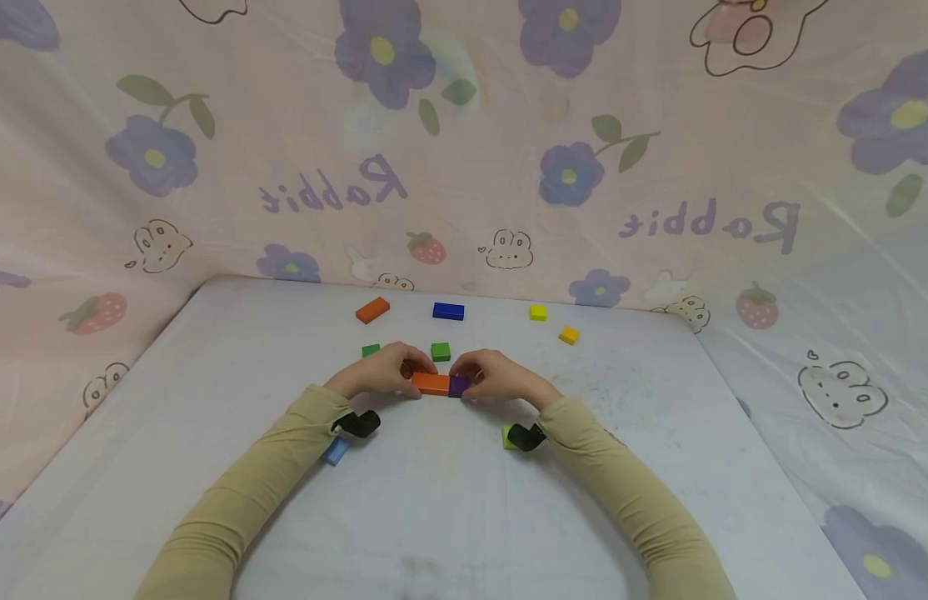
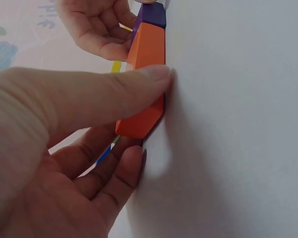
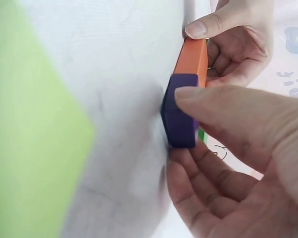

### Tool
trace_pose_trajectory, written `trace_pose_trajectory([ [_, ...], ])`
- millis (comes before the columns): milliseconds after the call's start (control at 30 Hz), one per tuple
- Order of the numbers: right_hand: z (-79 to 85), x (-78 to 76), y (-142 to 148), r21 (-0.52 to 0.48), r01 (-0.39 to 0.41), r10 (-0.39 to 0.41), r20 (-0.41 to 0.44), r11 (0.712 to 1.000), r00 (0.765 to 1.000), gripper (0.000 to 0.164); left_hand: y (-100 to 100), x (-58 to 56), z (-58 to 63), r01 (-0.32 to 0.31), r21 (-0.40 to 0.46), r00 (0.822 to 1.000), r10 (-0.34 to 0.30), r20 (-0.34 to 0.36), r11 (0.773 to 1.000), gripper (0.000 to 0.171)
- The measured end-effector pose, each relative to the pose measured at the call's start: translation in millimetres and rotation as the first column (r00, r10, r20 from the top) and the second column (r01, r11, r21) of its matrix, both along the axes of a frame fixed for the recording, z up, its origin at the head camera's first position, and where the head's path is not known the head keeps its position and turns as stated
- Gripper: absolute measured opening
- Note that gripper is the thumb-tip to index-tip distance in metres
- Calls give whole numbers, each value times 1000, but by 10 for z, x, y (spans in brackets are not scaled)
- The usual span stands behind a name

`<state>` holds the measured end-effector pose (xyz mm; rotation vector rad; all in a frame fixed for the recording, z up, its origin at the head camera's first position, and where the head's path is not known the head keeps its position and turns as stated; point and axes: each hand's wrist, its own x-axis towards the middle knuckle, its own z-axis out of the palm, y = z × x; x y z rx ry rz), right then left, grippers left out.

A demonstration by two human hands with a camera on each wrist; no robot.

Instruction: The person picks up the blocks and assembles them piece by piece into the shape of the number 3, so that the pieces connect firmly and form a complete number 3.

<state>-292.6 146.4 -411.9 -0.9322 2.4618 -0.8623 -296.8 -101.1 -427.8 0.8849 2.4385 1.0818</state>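
An orange block (image 1: 431,384) and a purple block (image 1: 457,386) lie end to end on the white table, touching each other. My left hand (image 1: 383,370) pinches the orange block, thumb on the near side and fingers behind it. The purple block is held by my right hand (image 1: 503,377) in the same way. From the left wrist, the thumb crosses the orange block (image 2: 148,47), with the purple block (image 2: 153,14) beyond. Seen from the right wrist, the thumb presses the purple block (image 3: 181,119); the fingers' contact on its far side is partly hidden.
Behind the hands lie an orange-red block (image 1: 372,310), a dark blue block (image 1: 449,312), a yellow block (image 1: 537,312), an amber block (image 1: 569,335) and two green blocks, one (image 1: 441,352) between the hands. A light blue block (image 1: 334,452) and a lime block (image 1: 507,437) sit by the wrists.
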Motion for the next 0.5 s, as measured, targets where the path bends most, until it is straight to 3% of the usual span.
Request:
trace_pose_trajectory([
  [500, 27, 5, 3, 11, 11, -11, 22, 1000, 1000, 36, 8, 31, 22, -24, -13, 1000, 24, 9, 1000, 42],
])
